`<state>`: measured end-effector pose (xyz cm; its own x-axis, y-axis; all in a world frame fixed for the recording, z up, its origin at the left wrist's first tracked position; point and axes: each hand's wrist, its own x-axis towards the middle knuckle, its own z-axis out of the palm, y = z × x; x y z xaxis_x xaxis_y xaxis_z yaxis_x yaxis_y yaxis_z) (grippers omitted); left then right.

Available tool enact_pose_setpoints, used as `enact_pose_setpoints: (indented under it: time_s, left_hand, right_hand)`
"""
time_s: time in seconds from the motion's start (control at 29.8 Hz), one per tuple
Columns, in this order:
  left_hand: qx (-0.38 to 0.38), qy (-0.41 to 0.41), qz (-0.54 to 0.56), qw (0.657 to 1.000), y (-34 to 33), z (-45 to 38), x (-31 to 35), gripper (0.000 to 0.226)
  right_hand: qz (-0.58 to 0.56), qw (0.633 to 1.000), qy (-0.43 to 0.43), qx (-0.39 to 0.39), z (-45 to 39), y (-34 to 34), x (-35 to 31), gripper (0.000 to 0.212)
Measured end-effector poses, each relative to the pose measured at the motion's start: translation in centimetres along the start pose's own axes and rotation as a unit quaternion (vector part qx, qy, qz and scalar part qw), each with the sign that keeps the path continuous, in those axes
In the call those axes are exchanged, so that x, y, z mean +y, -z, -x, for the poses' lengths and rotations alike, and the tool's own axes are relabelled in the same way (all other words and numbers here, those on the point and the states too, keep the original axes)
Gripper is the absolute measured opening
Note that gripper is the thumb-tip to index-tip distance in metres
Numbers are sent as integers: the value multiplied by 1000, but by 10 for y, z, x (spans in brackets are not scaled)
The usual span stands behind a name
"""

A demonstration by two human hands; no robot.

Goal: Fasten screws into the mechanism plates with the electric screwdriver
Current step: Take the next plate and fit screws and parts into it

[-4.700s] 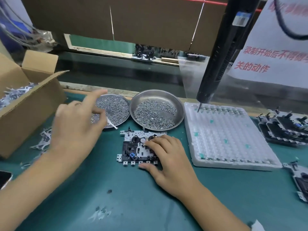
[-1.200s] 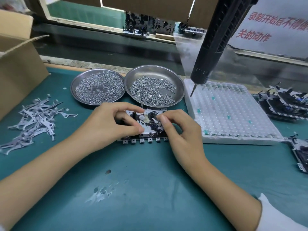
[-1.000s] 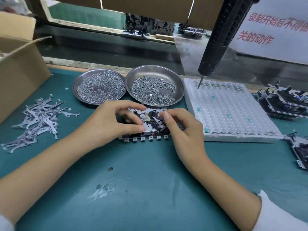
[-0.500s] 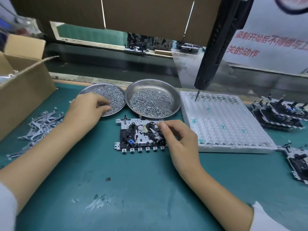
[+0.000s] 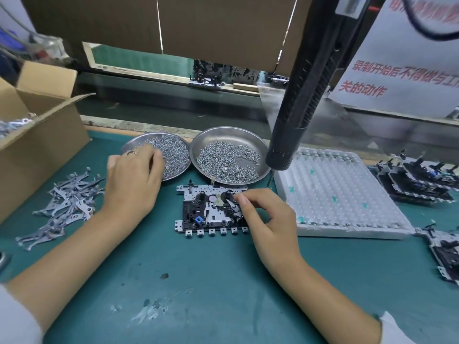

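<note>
Right hand: thumb and forefinger pinch small metal lever on mechanism plate, one plate, flat on green mat, stamped steel with black plastic parts. Left hand: fingers curled down into left dish; whether they grip anything, cannot tell. Two round steel dishes, both heaped with small screws; right dish touches left. One black ribbed electric screwdriver hangs above white dimpled foam tray. Loose pile of flat metal levers left, beside one cardboard box.

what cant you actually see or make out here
Head view only:
- Left hand fingertips in the left screw dish: its own back hides any screw picked.
- Right hand covers the mechanism plate's right end.
- Electric screwdriver: top cut off.
- Screw types: too small.
</note>
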<state>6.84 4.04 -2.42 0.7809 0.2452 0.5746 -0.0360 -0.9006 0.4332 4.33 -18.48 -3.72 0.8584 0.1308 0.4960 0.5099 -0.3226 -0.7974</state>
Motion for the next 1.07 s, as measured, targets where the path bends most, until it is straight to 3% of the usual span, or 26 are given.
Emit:
enact_pose_setpoints:
  time_s: [0.17, 0.3, 0.44, 0.57, 0.67, 1.07]
  left_hand:
    - [12, -50, 90, 995, -2, 16, 15, 23]
    - [43, -79, 149, 985, -5, 21, 24, 11]
    - [57, -85, 198, 975, -3, 21, 27, 14]
    - [66, -82, 224, 969, -2, 21, 28, 14]
    - [68, -82, 228, 968, -1, 22, 30, 13]
    - [36, -5, 304, 952, 4, 31, 44, 10]
  right_hand:
    - [97, 990, 86, -51, -5, -6, -9, 15]
    - [165, 982, 19, -94, -39, -9, -16, 32]
    - [311, 942, -35, -123, -74, -12, -9, 40]
    - [411, 887, -98, -188, -94, -11, 0, 24]
    - [404, 895, -101, -162, -98, -14, 4, 11]
    - [340, 934, -29, -103, -90, -9, 8, 19]
